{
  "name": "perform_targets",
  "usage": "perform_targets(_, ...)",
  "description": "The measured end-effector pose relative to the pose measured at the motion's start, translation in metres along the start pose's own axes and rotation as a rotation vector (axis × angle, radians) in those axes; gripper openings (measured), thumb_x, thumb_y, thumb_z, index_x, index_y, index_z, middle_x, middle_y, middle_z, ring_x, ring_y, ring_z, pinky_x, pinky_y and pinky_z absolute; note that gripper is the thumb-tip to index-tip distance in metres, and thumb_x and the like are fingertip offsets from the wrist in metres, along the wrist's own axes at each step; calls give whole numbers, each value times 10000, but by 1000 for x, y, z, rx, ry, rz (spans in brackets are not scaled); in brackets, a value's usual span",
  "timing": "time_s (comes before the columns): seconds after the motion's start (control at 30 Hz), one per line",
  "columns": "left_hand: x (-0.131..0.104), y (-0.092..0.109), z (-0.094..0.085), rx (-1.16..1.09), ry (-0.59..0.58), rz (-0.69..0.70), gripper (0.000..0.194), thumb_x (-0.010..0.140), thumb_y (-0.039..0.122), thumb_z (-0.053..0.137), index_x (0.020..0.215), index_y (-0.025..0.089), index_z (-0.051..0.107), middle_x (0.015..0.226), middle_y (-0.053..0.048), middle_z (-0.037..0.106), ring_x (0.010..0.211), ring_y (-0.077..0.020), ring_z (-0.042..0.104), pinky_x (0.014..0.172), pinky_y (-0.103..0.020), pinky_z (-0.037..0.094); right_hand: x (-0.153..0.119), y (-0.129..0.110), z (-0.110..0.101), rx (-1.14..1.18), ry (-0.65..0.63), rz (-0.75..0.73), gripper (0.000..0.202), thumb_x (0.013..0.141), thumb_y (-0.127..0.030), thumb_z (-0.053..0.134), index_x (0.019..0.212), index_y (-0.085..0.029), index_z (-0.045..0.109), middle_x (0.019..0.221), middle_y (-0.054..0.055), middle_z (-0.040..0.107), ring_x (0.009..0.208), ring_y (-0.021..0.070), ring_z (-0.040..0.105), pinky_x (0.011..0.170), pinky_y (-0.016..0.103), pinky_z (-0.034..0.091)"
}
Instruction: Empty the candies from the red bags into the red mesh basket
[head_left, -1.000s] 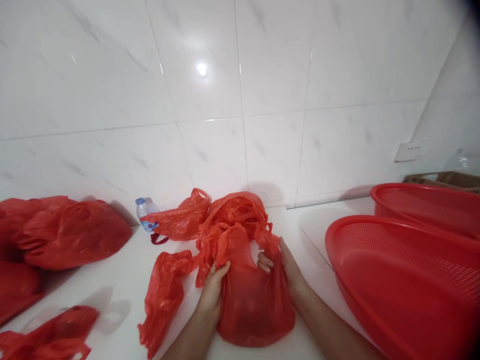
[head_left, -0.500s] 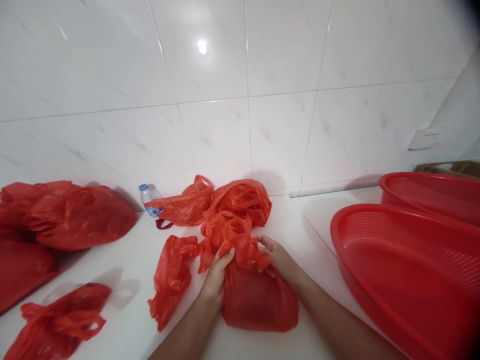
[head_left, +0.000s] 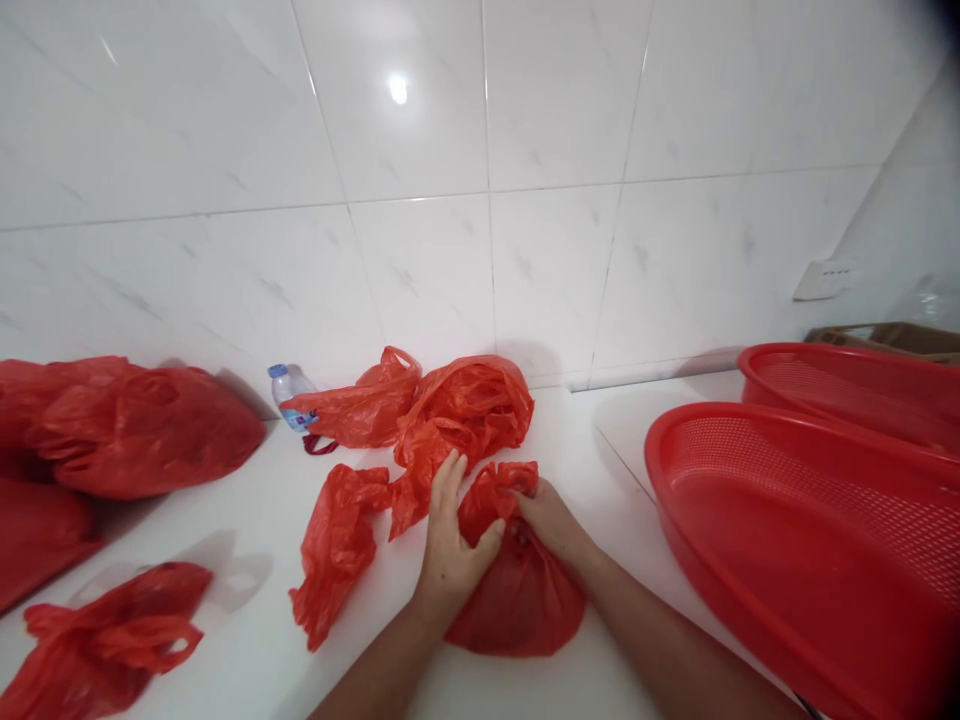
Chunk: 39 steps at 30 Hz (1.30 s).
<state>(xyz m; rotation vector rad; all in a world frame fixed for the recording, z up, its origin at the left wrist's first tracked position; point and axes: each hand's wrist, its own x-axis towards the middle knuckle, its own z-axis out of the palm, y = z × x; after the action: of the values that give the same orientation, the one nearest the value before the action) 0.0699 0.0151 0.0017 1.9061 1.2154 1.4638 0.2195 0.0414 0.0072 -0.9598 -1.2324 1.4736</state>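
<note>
A filled red plastic bag [head_left: 525, 605] rests on the white table in front of me, its top gathered and twisted. My right hand [head_left: 551, 522] closes round the gathered neck from the right. Against the bag's left side, my left hand [head_left: 454, 550] has its fingers stretched upward and its thumb apart. What the bag contains is hidden. A crumpled red bag [head_left: 337, 545] lies just left of my left hand, and a heap of loose red bags [head_left: 472, 405] lies beyond my hands.
Large filled red bags [head_left: 157, 430] sit at the left, with a smaller knotted bag [head_left: 124, 635] nearer. A plastic bottle [head_left: 291, 395] with a blue cap stands by the tiled wall. Red plastic baskets [head_left: 664, 480] occupy the right side, a cardboard box [head_left: 885, 338] behind them.
My left hand has let go of the bag's top and opened its fingers. The neck is now bunched tighter in my right hand. The view has shifted slightly.
</note>
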Motion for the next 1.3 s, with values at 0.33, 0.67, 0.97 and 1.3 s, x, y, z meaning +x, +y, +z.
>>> perform_targets(0.33,8,-1,-5,-9,-27,-119,132,840,236,524,734,203,597,862,-20,587,864,-182,567,826,-324,430,-2,-3,-12,276,-256,92,648,839,-719,267,835,-174,619,536,19,598,411,97,435,426,223,268)
perform_targets(0.67,7,-1,-3,-190,29,-325,190,759,230,554,617,201,431,625,49,482,600,-118,456,570,-222,382,-1,-3,-22,76,-265,-8,400,620,-262,772,958,-219,562,763,-41,598,640,110,550,643,250,415)
perform_targets(0.97,-6,9,4,-141,-26,-160,232,776,191,571,637,206,385,706,40,481,667,-116,450,641,-231,373,5,9,-18,-464,172,-197,155,693,-140,488,799,-200,582,723,-23,602,661,132,528,617,249,401)
perform_targets(1.3,-10,21,7,-59,-34,-72,249,818,239,570,646,211,393,837,-6,539,796,-153,521,741,-278,410,0,4,-17,-391,130,-265,174,697,-136,437,752,-191,592,749,-3,617,698,137,533,641,252,409)
